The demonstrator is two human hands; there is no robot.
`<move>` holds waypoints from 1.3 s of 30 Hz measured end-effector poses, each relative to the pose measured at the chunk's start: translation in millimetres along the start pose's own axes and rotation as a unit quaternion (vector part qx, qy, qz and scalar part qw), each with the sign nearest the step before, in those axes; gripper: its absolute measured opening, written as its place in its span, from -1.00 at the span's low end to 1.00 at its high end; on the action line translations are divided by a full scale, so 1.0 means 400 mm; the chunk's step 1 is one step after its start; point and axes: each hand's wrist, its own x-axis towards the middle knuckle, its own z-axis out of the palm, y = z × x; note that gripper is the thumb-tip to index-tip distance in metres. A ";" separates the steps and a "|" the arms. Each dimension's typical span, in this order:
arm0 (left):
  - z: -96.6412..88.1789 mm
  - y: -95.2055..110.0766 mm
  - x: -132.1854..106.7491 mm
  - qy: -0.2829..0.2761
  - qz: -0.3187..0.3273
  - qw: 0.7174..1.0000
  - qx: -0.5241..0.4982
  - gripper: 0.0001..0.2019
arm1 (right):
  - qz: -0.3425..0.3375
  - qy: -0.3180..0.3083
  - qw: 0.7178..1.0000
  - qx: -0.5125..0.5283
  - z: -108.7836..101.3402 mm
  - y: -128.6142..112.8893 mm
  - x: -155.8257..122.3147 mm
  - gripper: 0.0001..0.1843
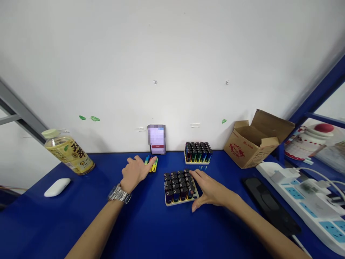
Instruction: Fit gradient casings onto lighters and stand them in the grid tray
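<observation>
My left hand lies open over the blue table, thumb stretched to the right across a few loose blue and yellow-green batteries. It wears a metal-band watch. Dark-topped batteries stand upright in rows in a pale holder in front of me; some slots at its right side hold none. Along that right side is my right hand, thumb and fingers wide apart. Its fingertips reach the holder's back right corner, and its thumb is by the front right corner. Whether it touches the holder is unclear.
A second holder full of batteries stands near the wall, right of a propped phone. At left are a drink bottle and a white case. An open carton, a black phone and a power strip occupy the right.
</observation>
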 end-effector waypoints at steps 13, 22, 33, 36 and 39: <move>0.027 0.016 -0.001 0.013 0.060 0.997 0.047 -0.16 | 0.001 -0.038 0.996 0.079 0.019 0.006 0.017 -0.20; 0.042 0.037 0.029 -0.074 0.082 0.994 0.020 -0.43 | 0.008 -0.047 0.996 0.073 0.017 0.001 0.016 -0.21; 0.031 0.010 0.028 -0.120 0.147 0.982 0.000 -0.57 | 0.035 -0.039 0.991 0.124 0.019 0.000 0.015 -0.18; 0.034 0.000 0.031 -0.113 0.146 0.983 -0.011 -0.57 | 0.035 -0.032 0.990 0.130 0.023 0.000 0.019 -0.16; 0.033 -0.016 0.034 -0.106 0.158 0.981 -0.029 -0.57 | 0.032 -0.026 0.990 0.132 0.032 -0.008 0.032 -0.16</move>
